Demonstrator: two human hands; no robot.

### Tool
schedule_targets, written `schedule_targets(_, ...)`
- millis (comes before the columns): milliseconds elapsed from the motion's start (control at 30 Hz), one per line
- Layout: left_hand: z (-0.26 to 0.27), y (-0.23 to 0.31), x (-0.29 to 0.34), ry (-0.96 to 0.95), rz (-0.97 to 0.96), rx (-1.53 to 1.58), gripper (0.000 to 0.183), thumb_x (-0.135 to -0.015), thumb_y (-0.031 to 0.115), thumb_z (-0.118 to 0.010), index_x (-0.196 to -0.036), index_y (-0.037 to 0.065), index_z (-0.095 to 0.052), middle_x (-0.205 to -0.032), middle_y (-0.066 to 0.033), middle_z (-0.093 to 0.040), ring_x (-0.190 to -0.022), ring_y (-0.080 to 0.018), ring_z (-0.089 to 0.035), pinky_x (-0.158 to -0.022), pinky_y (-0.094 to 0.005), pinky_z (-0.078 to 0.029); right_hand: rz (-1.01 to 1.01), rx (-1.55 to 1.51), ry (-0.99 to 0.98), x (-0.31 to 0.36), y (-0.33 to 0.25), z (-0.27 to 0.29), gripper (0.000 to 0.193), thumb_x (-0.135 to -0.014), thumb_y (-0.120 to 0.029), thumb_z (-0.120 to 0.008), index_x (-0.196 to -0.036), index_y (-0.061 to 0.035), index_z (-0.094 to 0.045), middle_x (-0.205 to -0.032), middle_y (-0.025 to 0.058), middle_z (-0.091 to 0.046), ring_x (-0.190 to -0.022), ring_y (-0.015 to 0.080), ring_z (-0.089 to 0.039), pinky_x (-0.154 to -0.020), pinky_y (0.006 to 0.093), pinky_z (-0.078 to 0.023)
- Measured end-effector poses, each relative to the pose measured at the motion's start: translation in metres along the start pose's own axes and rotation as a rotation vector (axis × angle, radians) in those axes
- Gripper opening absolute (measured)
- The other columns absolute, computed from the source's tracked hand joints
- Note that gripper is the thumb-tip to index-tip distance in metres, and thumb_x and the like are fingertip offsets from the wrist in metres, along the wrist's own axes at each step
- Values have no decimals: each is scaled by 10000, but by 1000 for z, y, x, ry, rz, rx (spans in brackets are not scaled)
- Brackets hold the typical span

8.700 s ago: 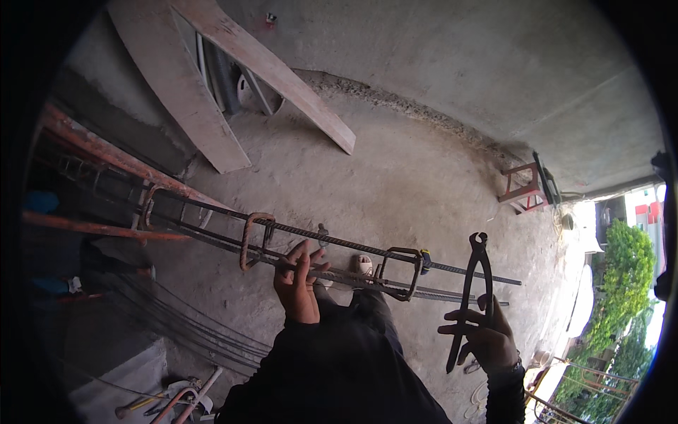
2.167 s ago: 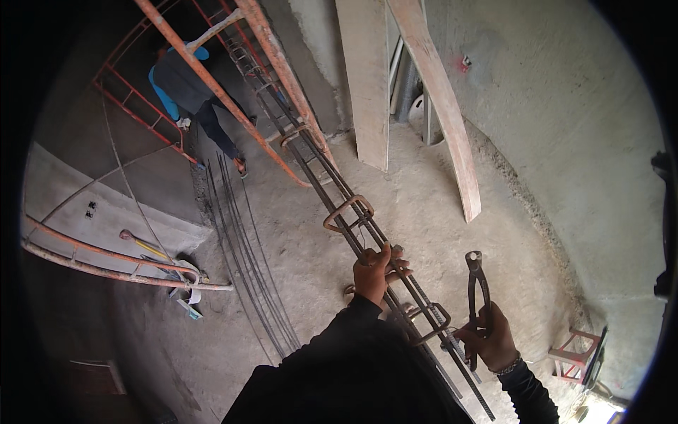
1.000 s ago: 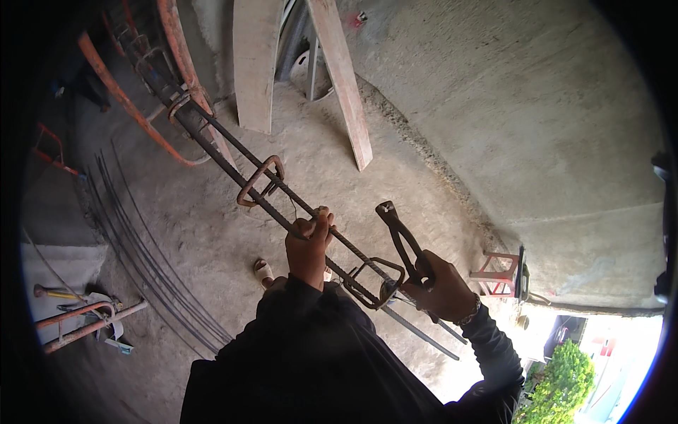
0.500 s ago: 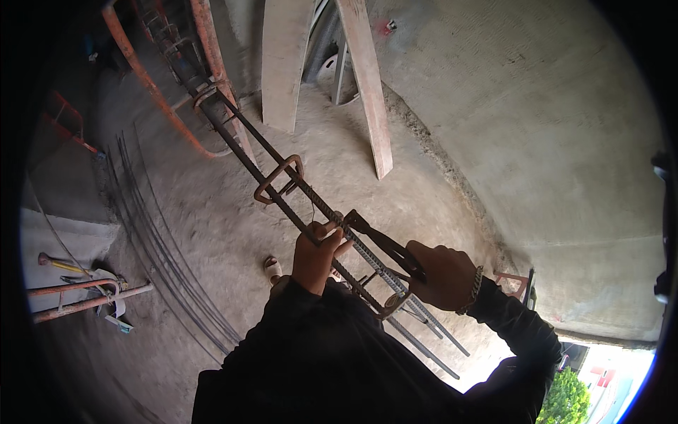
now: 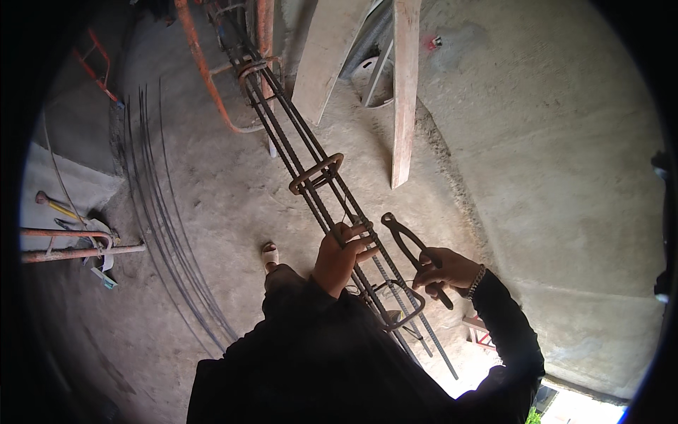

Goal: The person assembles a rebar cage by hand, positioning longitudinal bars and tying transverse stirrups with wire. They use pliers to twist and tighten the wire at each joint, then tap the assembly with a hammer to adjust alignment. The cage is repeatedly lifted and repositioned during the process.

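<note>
A long cage of ribbed steel bars (image 5: 279, 138) slants from the upper left down to my waist. Rusty square stirrups ring the bars; one stirrup (image 5: 316, 171) is beyond my hands and another stirrup (image 5: 421, 304) lies close to my body. My left hand (image 5: 335, 263) is wrapped round the bars between these two, fingers curled over them. A thin tie wire rises just beyond its fingers. To the right of the cage, my right hand (image 5: 455, 270) grips dark long-handled pincers (image 5: 405, 236). Their head points away from me, apart from the bars.
An orange metal stand (image 5: 206, 67) is under the cage's far end. Boards (image 5: 405, 106) lean at the back beside a bucket (image 5: 373, 71). Loose thin bars (image 5: 157, 191) lie on the floor at left, near a yellow-handled hammer (image 5: 62, 206). A concrete wall (image 5: 558, 184) rises at right.
The pincers have moved away from the bars to the right, and my right hand has turned on their handles. My left hand remains on the bars. The whole view has shifted.
</note>
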State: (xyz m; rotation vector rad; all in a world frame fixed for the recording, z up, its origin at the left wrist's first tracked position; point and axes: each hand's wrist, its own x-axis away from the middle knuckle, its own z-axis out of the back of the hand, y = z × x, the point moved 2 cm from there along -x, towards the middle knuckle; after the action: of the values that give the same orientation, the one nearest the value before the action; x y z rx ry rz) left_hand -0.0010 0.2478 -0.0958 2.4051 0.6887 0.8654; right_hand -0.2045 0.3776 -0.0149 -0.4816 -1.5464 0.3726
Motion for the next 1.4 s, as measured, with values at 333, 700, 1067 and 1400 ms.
schedule_targets(333,-9,16,7,83,33,-349,334,-982,147,-644,-1095,-74,-421,-1194,-252,-571,-1041,-270,-684,-853,-390,-665,225,272,1057,73,81,107,341,-935,-191,-737,-1032,-11,-464,-970,130,-658,-543,195,-694,-407,307,-524)
schedule_targets(700,-13,45,27,32,155,-1028,492,-1003,499,-611,-965,20,-508,-795,-77,-600,-515,-109,-560,-426,-253,-476,369,-170,828,83,170,76,262,-954,-115,-697,-1006,-1,-467,-1086,213,-700,-507,202,-676,-411,305,-557)
schedule_targets(1067,95,51,7,-42,-56,-951,462,-1080,406,-509,-736,150,-335,-616,74,-248,-486,-35,-246,-449,-254,-205,594,-469,842,122,135,0,160,-1008,-149,-604,-1018,-51,-479,-1038,191,-714,-789,225,-737,-644,319,-584)
schedule_targets(1400,87,104,37,-719,-558,-976,329,-1022,214,-408,-756,38,-488,-684,-88,-483,-552,-172,-478,-521,-322,-405,606,-627,1064,129,75,-155,312,-1060,-128,-467,-1347,-27,-400,-1222,244,-681,-906,253,-736,-641,288,-566)
